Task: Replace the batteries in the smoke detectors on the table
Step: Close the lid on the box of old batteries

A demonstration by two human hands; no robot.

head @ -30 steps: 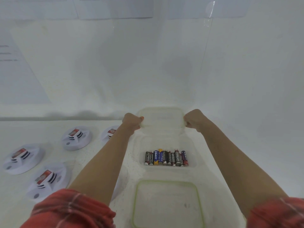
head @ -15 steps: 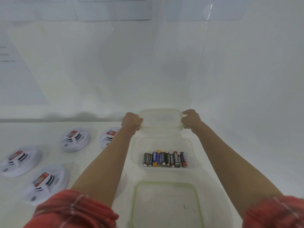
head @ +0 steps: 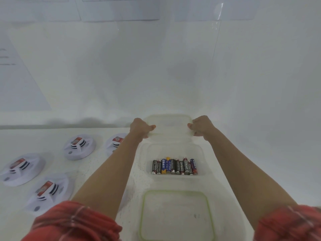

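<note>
White desk [head: 52, 134], seen from above. Nearest me lies a clear rectangular plastic lid with a green rim [head: 175, 216]. Beyond it sits an open clear plastic tub [head: 173, 150], and beyond that a cloudy plastic piece [head: 171, 126], tub or lid, I cannot tell. Four round white smoke detectors [head: 79, 146] lie to the left. My left grip [head: 141, 126] and right grip [head: 202, 126] clench the cloudy piece's ends. Mixed small cylindrical batteries [head: 174, 166] lie in a row in the open tub. Dragging the piece back could knock that tub and scatter them

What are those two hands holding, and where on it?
A clear plastic container: the left hand grips its left edge, the right hand its right edge.
</note>
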